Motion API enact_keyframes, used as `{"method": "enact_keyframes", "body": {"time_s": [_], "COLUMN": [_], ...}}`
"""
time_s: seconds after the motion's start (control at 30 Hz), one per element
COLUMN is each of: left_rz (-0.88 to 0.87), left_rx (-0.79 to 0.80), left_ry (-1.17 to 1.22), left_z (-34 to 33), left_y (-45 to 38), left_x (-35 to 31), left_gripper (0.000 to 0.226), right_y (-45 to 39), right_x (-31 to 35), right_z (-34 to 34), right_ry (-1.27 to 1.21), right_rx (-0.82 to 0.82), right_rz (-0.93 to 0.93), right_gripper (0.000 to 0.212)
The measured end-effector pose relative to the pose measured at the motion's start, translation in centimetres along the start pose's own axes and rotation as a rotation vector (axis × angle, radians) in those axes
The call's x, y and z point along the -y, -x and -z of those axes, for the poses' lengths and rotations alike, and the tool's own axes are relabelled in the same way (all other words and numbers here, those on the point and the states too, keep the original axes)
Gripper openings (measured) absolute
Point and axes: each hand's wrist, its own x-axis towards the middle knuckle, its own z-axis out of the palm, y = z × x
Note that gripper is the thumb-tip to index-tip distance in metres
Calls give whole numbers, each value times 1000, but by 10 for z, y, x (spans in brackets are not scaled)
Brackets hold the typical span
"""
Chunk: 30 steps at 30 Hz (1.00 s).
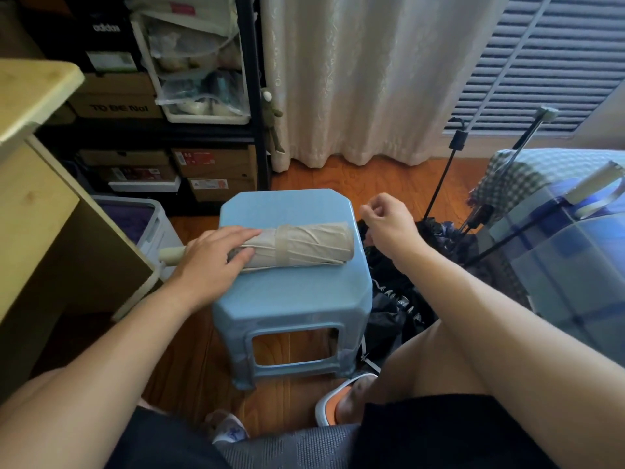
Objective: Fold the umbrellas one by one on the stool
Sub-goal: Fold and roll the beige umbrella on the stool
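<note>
Beige umbrella [297,245] is lying rolled and strapped across the stool [294,299], its long axis running left to right, handle [171,254] jutting past the stool's left edge and canopy end reaching the right edge. Left hand [216,258] is resting flat on the handle end of the roll, fingers straight, pressing it down. Right hand [389,221] is hovering just past the stool's right edge, fingers loosely curled and holding nothing, apart from the roll. This one looks done. Dark umbrella [439,235], still unfolded, is lying on the floor to the right, directly under and beyond the right hand, its shaft slanting up and away, so the right hand is the nearer one for the next pick.
</note>
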Motion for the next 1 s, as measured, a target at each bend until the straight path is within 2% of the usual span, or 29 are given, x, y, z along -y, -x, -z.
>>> {"method": "enact_keyframes", "body": {"time_s": [0.03,0.07,0.13,0.2,0.3,0.43,0.5,0.6,0.67,0.73,0.83,1.0], "left_rz": [10,14,10,-1,-20,-67,-71,-86,-86,-78,-88,-98], "left_rx": [-1,-3,-11,-20,-57,-109,-122,-135,-134,-130,-130,-138], "left_ry": [11,19,31,31,19,-12,-10,-7,-6,-2,-3,6], "left_z": [0,-1,-2,-5,-10,-17,-20,-22,-23,-22,-22,-22], "left_y": [-2,-2,0,2,4,11,14,17,16,15,14,15], "left_x": [0,0,1,3,7,8,8,10,10,10,11,12], "left_gripper": [51,51,50,49,46,45,48,50,48,48,52,53], "right_y": [7,14,25,28,24,23,24,19,15,17,19,18], "right_x": [2,3,0,-4,2,1,0,0,-2,-4,-9,-6], "right_z": [3,4,-2,-12,-16,-17,-15,-3,5,7,4,5], "right_ry": [57,117,271,334,275,113,45,84,171,258,286,155], "right_rx": [-32,4,122,148,121,139,61,-19,35,125,147,158], "right_rz": [152,271,371,340,251,-12,-80,6,163,242,257,158], "right_gripper": [9,7,3,9,13,18,14,8,13,15,16,14]}}
